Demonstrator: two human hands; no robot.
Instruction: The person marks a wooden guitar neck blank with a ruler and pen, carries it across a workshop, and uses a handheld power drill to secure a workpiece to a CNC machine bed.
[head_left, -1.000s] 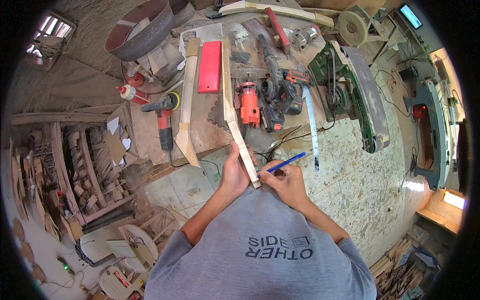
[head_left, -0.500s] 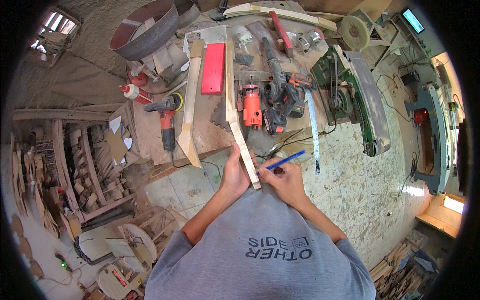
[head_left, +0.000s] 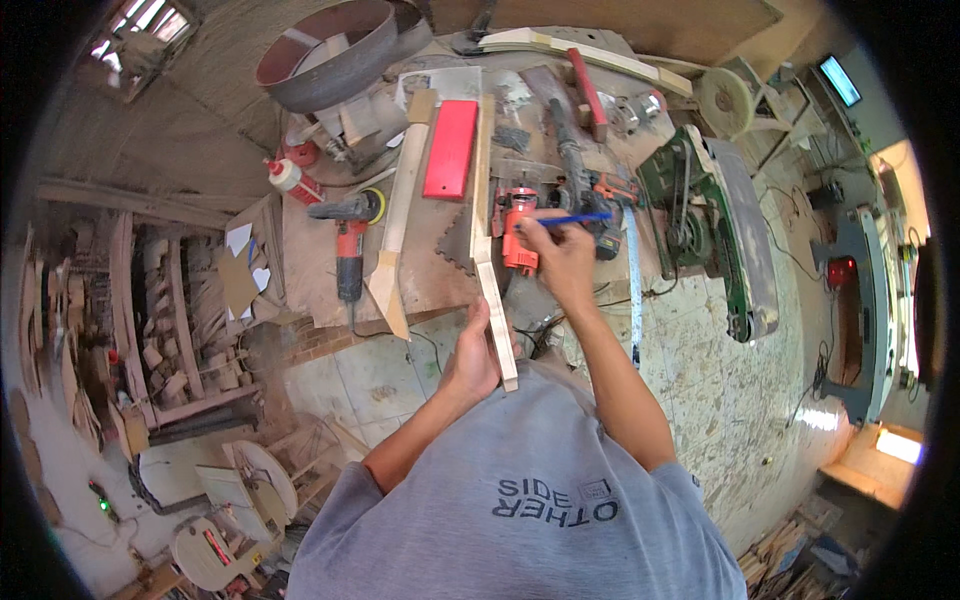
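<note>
Left hand (head_left: 474,352): closed on near end of wood strip (head_left: 482,238), which reaches ahead over worktop (head_left: 435,272) | right hand (head_left: 558,254), farther ahead: pinching blue pen (head_left: 582,218) over red router (head_left: 516,252) | beyond both hands: red slab (head_left: 451,150)

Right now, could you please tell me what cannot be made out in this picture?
In the head view:
Left hand: fingers partly hidden behind the wooden strip.
Blue pen: tip too small to make out.
Black power tool: partly covered by the right hand.
Screen: contents too small to read.
</note>
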